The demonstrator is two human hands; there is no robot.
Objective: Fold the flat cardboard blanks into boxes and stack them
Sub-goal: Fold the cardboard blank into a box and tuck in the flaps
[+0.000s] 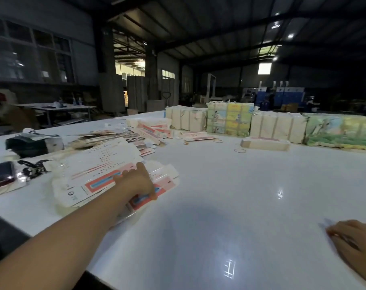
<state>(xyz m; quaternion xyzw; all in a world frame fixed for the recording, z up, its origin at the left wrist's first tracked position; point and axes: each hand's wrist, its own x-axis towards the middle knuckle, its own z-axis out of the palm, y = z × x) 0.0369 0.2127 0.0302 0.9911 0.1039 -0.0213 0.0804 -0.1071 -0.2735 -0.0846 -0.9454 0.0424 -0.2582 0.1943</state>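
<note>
Left hand point(136, 181) reaches out over a loose pile of flat cardboard blanks point(89, 181) at the left of the surface, its thumb and fingers pinching the pink-and-blue edge of the top blank; how tight the grip is cannot be told, since the back of the hand covers the fingertips. Right hand point(353, 239) rests on the white surface point(219, 206) at the lower right, fingers loosely bent and holding nothing, its wrist cut off by the frame edge. Print on the blanks is too blurred to read. A second heap of blanks point(119, 137) lies further back, with a folded box point(265, 143) lying well apart to the right. Wrapped bundles point(230, 118) line the far edge. Rubber bands point(240, 150) lie near them. Beyond is a dim warehouse with dark roof beams.
</note>
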